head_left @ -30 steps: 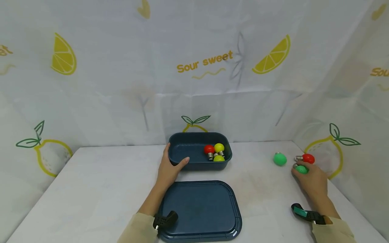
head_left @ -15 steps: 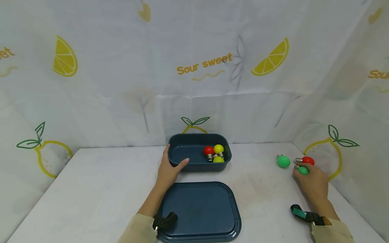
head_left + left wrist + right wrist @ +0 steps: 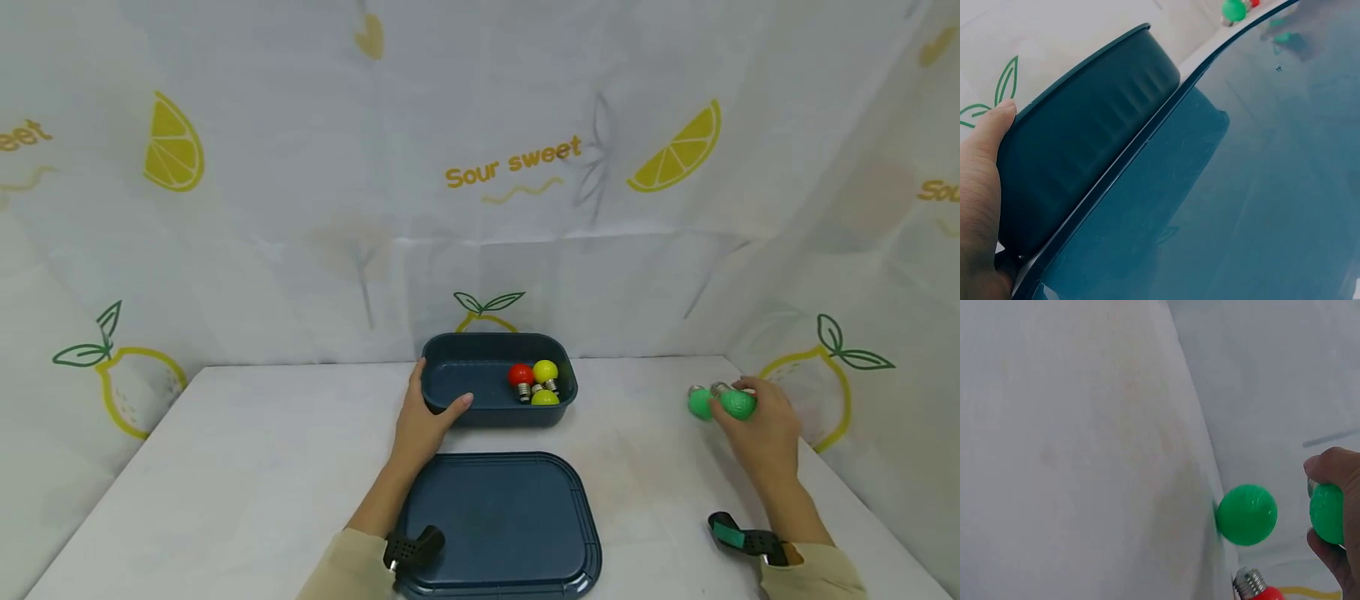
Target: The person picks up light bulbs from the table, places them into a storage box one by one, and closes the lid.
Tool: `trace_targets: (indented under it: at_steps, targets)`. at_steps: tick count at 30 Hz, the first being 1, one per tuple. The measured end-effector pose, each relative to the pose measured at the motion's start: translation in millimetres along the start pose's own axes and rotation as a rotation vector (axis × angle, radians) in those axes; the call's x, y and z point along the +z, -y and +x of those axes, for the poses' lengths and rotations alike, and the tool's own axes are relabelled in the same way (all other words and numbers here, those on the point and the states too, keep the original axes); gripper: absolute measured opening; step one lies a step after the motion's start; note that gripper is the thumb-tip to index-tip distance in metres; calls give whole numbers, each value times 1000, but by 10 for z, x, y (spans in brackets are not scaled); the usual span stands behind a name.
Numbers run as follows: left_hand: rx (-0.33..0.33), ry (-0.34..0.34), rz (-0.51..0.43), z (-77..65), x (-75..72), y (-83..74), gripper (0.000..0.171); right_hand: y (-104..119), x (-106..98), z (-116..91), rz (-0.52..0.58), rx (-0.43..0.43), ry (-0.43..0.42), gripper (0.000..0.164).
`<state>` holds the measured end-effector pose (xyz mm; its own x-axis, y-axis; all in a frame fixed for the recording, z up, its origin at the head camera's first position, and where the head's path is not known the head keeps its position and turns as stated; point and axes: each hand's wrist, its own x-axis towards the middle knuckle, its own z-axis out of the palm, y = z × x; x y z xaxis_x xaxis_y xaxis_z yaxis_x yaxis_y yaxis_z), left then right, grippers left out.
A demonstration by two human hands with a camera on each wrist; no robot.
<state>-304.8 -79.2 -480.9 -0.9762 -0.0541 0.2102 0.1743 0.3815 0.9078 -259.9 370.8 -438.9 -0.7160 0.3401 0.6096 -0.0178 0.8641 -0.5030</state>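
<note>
Right hand (image 3: 772,427): fingers pinch a green bulb (image 3: 739,406), well right of the bin (image 3: 510,417). Left hand (image 3: 417,427): spread fingers touch the bin.

2 green bulbs (image 3: 1247,514) | 2 red bulbs (image 3: 521,374) | 2 yellow bulbs (image 3: 545,370) | dark-blue box (image 3: 487,417) | lemon-printed white backdrop (image 3: 300,275)

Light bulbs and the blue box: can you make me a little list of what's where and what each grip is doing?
Box: dark blue, open on top
Seen inside: one red bulb, two yellow bulbs
Left grip: touches the box's left front corner
Right grip: holds a textured green bulb
Outside the box: smooth green bulb; second red bulb, cut off in the right wrist view
Nearest the person: flat blue lid-like tray
</note>
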Motion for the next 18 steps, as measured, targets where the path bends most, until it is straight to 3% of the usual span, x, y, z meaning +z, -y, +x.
trace_targets:
  at_steps: [6, 13, 18]
  targets:
    - [-4, 1, -7, 4, 3, -3, 101, 318, 47, 61, 78, -115, -116, 42]
    - [-7, -3, -14, -1, -1, -4, 101, 711, 93, 184, 147, -205, -56, 40]
    - [-5, -2, -12, -3, 10, -4, 101, 876, 164, 243, 170, -298, -27, 51]
